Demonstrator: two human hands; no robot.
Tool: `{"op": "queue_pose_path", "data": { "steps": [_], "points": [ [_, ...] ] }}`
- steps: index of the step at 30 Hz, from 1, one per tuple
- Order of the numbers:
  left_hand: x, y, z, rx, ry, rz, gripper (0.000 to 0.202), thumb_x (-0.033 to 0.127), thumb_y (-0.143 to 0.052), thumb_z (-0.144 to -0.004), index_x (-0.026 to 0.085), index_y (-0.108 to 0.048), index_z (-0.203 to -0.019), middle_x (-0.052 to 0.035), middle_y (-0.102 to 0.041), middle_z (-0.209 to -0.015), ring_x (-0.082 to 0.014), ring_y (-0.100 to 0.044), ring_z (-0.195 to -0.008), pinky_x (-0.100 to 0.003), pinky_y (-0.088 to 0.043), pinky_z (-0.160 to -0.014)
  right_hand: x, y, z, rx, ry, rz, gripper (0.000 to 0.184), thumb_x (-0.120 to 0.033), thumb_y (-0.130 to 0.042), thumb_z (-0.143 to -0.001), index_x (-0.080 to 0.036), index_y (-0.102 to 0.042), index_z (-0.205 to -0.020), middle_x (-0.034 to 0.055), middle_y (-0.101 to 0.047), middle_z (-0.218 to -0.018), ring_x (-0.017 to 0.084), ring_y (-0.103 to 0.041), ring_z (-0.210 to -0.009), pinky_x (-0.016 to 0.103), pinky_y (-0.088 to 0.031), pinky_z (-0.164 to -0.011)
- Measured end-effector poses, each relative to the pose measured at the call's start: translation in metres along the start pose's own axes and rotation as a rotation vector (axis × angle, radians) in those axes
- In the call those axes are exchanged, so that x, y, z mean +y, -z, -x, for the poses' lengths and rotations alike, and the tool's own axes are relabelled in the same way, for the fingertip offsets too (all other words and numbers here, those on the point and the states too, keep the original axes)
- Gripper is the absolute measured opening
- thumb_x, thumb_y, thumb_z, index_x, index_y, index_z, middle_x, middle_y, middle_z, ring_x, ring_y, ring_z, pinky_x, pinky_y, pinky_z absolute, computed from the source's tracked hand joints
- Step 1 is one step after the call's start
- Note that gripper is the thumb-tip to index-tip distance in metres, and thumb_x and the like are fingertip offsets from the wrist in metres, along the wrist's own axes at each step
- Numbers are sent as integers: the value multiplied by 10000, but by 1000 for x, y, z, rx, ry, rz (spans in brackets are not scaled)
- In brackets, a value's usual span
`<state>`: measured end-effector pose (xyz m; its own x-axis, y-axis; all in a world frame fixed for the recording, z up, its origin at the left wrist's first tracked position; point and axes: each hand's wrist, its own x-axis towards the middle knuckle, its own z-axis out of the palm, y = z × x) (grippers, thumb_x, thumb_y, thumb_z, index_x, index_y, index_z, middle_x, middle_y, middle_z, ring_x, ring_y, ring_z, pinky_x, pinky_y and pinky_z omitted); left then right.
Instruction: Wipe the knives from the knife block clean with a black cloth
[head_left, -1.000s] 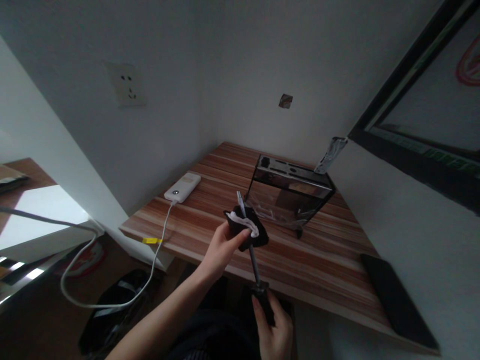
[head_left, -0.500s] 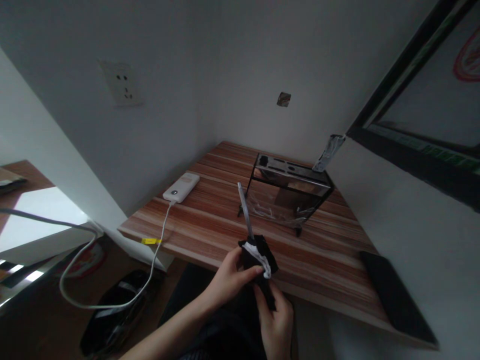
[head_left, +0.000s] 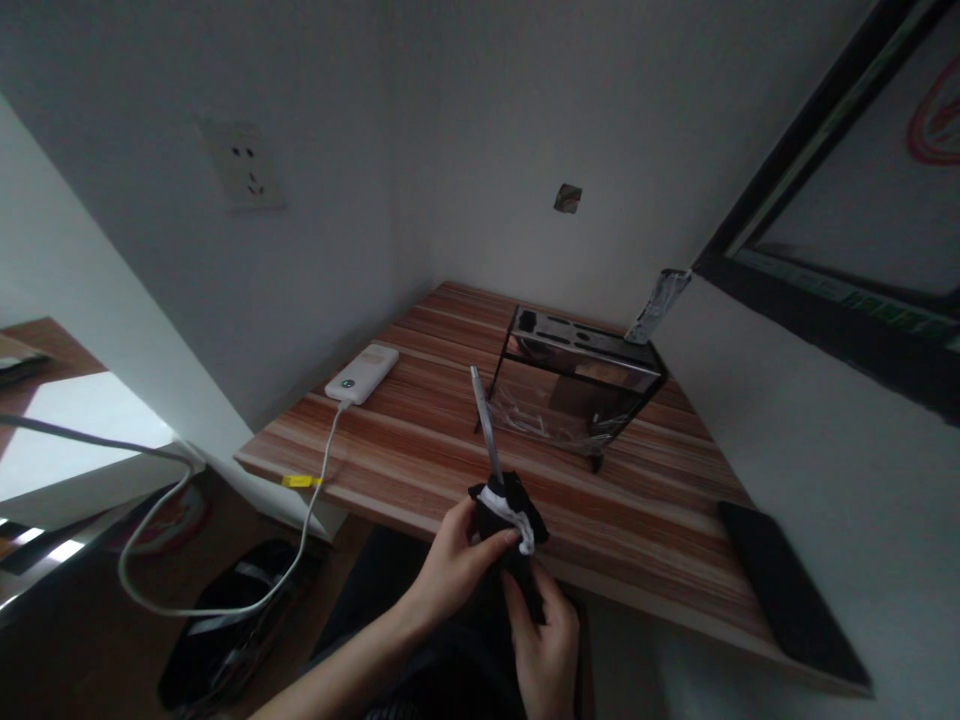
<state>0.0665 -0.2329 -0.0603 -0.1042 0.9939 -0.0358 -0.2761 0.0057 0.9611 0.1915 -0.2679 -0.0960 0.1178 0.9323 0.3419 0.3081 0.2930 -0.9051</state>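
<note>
Both my hands grip a black-handled tool with a slim grey shaft (head_left: 486,425), just beyond the table's front edge. Its shaft points up and away from me. Round the base of the shaft sits a black piece (head_left: 525,497) with a crumpled white strip (head_left: 506,515) across it; I cannot tell whether it is cloth or paper. My left hand (head_left: 457,565) pinches this part, its thumb on the lower end of the white strip. Lower down, my right hand (head_left: 547,635) is closed round the black handle, which its fingers partly hide.
On the wood-grain table (head_left: 420,450) stands a black-framed rack (head_left: 585,350) with slots on top and a plastic-wrapped item (head_left: 660,305) upright in it. A white power bank (head_left: 363,374) has a white cable (head_left: 311,520) hanging over the edge. A dark flat pad (head_left: 791,595) lies right.
Both hands and the tool have shifted slightly to the left. My grip on it looks the same.
</note>
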Motion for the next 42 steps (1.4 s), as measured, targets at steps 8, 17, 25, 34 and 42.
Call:
{"op": "queue_pose_path", "data": {
  "steps": [8, 17, 25, 34, 42],
  "points": [
    [19, 2, -5, 45, -14, 60, 374, 354, -806, -627, 154, -680, -917, -75, -736, -917, -240, -667, -881, -312, -518, -772, -5, -4, -2, -18, 30, -30, 277, -368, -634, -836, -153, -762, -957, 100, -768, -915, 253, -744, -824, 267, -590, -745],
    [38, 16, -29, 140, -99, 85, 347, 345, -805, -630, 139, -694, -887, -53, -724, -857, -180, -650, -785, -260, -501, -713, 7, -5, 7, -6, 67, 46, 312, -399, -643, -834, -150, -761, -981, 106, -767, -916, 239, -742, -846, 235, -583, -755],
    [51, 33, -56, 156, -236, 212, 343, 325, -809, -656, 150, -706, -932, -45, -735, -920, -156, -659, -832, -257, -483, -807, 18, -2, 15, -24, 88, 29, 296, -382, -651, -840, -160, -754, -1006, 101, -761, -953, 243, -741, -852, 243, -591, -751],
    [83, 39, -74, 197, -275, 337, 379, 359, -872, -533, 164, -712, -816, 8, -724, -769, -121, -645, -731, -214, -480, -736, 16, -9, 26, 37, -22, -48, 338, -474, -648, -827, -195, -764, -980, 91, -765, -946, 244, -739, -851, 259, -588, -764],
    [87, 40, -75, 156, -244, 376, 363, 359, -878, -520, 158, -711, -773, 6, -710, -722, -144, -655, -729, -250, -498, -745, 26, -5, 32, 34, -40, -30, 322, -457, -671, -809, -192, -763, -968, 83, -769, -915, 242, -738, -842, 255, -582, -762]
  ]
}}
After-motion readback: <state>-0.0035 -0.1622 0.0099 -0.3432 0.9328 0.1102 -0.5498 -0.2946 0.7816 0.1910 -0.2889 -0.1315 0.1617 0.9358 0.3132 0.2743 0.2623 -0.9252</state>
